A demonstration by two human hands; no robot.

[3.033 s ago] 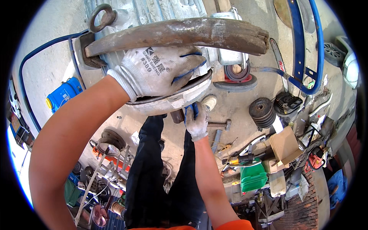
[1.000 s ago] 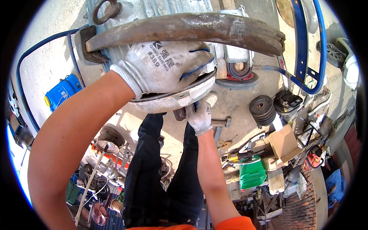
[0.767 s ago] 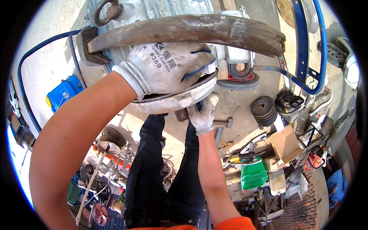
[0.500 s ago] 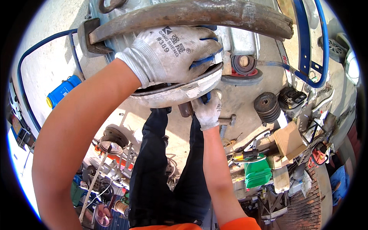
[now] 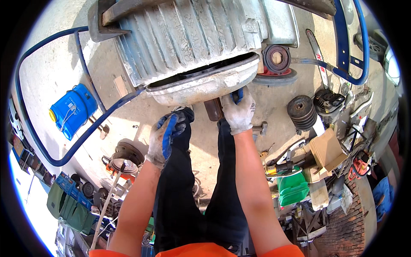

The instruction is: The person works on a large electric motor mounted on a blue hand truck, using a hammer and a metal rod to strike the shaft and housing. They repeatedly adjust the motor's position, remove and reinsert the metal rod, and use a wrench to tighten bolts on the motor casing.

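Note:
A ribbed grey metal casting (image 5: 188,38) fills the top middle; its whitish rounded end cover (image 5: 205,88) has a dark gap along its upper edge. My gloved right hand (image 5: 239,109) is curled up beneath the cover's right part, fingertips hidden, beside a brown block or post (image 5: 214,110); what it grips is unclear. My gloved left hand (image 5: 165,132) hangs over my dark-trousered left leg, below the cover, fingers loosely bent and apart, nothing visible in them. A heavy curved brown bar (image 5: 310,6) crosses the top edge.
Blue tubular frames (image 5: 60,160) curve at both sides. A blue tank sprayer (image 5: 77,109) lies left. Right are a chainsaw (image 5: 325,100), stacked pulley wheel (image 5: 302,113), hammer (image 5: 264,128), cardboard box (image 5: 325,152) and green plastic item (image 5: 291,188). Mixed tools and parts crowd the lower sides.
My left hand has left the top of the cover and dropped toward my leg, exposing the ribbed casting. My right hand stays under the cover; the whole view has shifted.

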